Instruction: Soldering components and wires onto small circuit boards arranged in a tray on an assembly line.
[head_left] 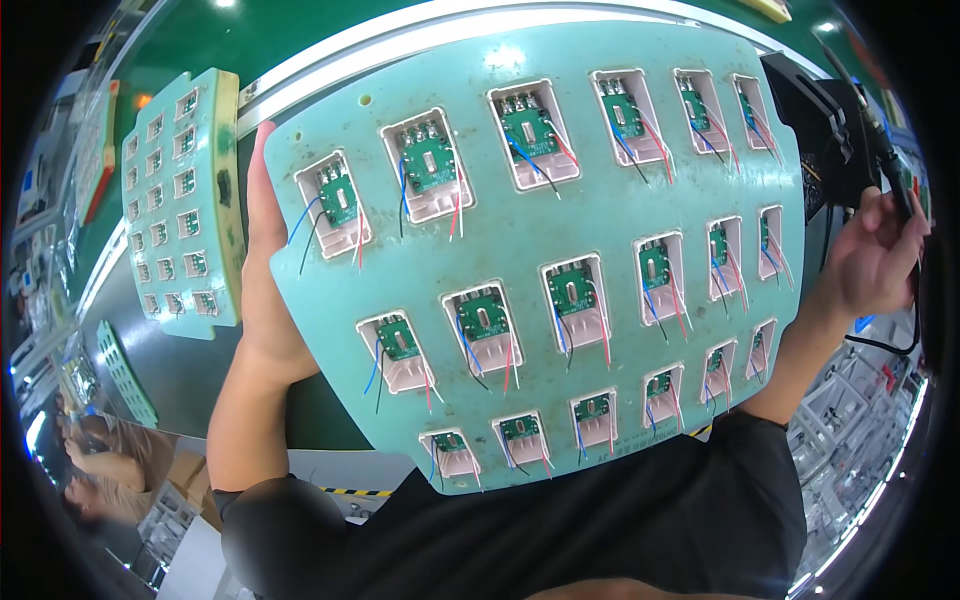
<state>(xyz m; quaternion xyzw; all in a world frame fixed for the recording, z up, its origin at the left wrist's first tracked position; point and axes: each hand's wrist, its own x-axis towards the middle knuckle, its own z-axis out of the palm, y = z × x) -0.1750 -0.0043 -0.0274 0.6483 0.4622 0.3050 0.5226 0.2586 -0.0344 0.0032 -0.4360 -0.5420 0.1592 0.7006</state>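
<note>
A light green fixture plate (pixel 500 235) fills the middle of the head view, tilted up toward me. Its rows of pockets hold white plastic housings (pixel 507 424), each with a small green circuit board (pixel 573 288) and loose blue, black, red and white wires. My left hand (pixel 268 290) grips the plate's left edge, with most of its fingers hidden behind it. Beyond the plate's right edge, my right hand (pixel 868 255) is closed around the dark handle of a pen-like soldering iron (pixel 888 150), whose thin end points up and left.
A second, similar loaded plate (pixel 215 250) stands at the left on the dark bench (pixel 300 415). A small perforated green strip (pixel 125 375) lies nearer. Black equipment (pixel 815 110) and a cable (pixel 885 348) sit at the right. Another person (pixel 110 465) appears at lower left, near cardboard boxes (pixel 187 470).
</note>
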